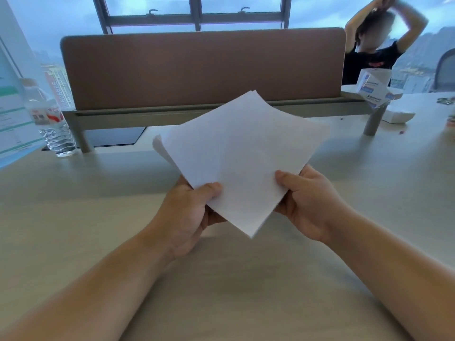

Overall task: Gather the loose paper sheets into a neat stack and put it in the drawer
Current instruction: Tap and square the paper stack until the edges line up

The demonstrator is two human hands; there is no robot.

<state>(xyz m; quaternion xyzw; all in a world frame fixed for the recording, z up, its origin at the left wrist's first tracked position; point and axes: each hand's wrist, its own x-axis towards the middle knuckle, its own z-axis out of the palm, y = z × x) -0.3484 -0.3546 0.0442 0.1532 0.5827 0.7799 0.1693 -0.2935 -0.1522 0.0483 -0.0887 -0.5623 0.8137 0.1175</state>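
One loose bundle of plain white paper sheets (242,156) (too closely layered to count, edges fanned at 9 o'clock) is held above the pale beige surface (73,217). Two bare hands pinch its near corner: the left hand (189,212) at 7 o'clock, the right hand (307,203) at 4 o'clock, thumbs on top, fingers beneath. One clear plastic water bottle (53,119) stands at 10 o'clock, its label unreadable. The white-and-blue boxes (374,88) at 2 o'clock carry blurred print.

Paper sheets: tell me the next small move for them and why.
Probably tap the paper sheets edge-down on the desk to square them. The left hand and right hand hold them above it, and some edges at the left side stick out unevenly. No drawer is in view.
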